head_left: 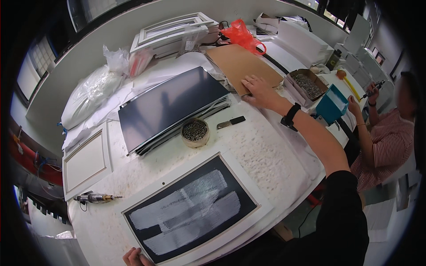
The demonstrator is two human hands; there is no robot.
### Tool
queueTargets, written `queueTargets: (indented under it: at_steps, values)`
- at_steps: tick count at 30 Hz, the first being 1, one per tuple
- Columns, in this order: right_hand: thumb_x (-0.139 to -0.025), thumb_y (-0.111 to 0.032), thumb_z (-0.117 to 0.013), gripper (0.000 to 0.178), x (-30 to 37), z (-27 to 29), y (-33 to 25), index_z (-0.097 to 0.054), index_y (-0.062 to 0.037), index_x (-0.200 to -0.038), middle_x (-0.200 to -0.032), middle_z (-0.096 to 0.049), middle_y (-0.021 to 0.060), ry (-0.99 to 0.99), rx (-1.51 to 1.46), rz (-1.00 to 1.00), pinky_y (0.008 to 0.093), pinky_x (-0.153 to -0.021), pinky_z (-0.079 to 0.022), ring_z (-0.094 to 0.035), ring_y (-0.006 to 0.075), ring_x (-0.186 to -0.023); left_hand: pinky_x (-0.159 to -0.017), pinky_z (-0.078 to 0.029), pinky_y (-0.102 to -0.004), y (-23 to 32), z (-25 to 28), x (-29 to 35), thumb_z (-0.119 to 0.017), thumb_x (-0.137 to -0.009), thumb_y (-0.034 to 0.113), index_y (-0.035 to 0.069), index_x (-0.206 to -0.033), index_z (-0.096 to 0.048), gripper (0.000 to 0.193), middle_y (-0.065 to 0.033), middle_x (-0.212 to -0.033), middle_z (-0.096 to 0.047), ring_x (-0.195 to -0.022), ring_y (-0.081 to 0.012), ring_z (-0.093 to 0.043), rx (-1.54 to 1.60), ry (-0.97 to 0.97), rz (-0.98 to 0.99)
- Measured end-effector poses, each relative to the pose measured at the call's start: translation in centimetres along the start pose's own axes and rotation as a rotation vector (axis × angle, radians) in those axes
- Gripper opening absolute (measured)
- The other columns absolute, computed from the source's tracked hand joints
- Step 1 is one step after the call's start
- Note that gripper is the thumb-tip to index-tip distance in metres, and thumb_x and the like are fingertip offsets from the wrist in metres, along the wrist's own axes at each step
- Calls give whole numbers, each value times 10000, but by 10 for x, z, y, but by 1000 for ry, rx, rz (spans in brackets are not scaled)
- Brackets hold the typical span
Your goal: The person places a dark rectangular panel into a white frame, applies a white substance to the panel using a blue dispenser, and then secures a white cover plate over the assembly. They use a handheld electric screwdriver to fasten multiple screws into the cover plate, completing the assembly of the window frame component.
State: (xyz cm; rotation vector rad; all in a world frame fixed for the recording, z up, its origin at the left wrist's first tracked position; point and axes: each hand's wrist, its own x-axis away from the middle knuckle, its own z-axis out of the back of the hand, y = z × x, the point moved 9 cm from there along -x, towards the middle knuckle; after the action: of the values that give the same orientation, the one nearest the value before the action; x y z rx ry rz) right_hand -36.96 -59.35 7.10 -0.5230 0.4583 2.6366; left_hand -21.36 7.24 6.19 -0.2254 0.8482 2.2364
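Note:
In front of me lies a white-framed panel (253, 188), its dark inner face covered with broad, streaky whitish bands. My left hand (136, 257) is at its lower left corner, fingers bent against the frame edge; the rest is cut off by the picture's rim. My right arm reaches far across the table. There my right hand (264, 94) rests on the near edge of a brown board (239, 64), fingers spread over its top and thumb near the corner. Between them are a round tub of small metal screws (195, 133) and a dark-handled putty knife (230, 123).
A stack of dark glossy panels (173, 106) lies mid-table. Left are another white frame (86, 162) and a power screwdriver (97, 197). Beyond sit a white bag (93, 93), a red bag (242, 35) and a screw box (306, 84). A person (384, 142) works at right near a teal bin (332, 105).

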Motion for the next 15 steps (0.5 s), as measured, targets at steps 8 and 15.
queueTargets:
  at_steps: [8, 15]
  values:
    - [-982, -213, -658, 253, -44, 98, 61, -693, 4, -1106, -894, -700, 209, 699, -297, -227, 422, -750, -543, -695, 354, -826, -901, -541, -408, 14, 2, -4, -565, -974, -23, -32, -1128, -684, 195, -224, -1149, -618, -1049, -359, -645, -70, -3, -59]
    - [-1019, -437, -554, 545, -20, 119, 197, -683, 70, -867, -769, -688, 241, 1167, -758, -998, 460, -758, -503, -656, 378, -747, -940, -520, -432, 17, 2, -5, -570, -962, -28, -27, -1115, -695, 197, -228, -1101, -648, -1036, -385, -638, -61, 6, 5]
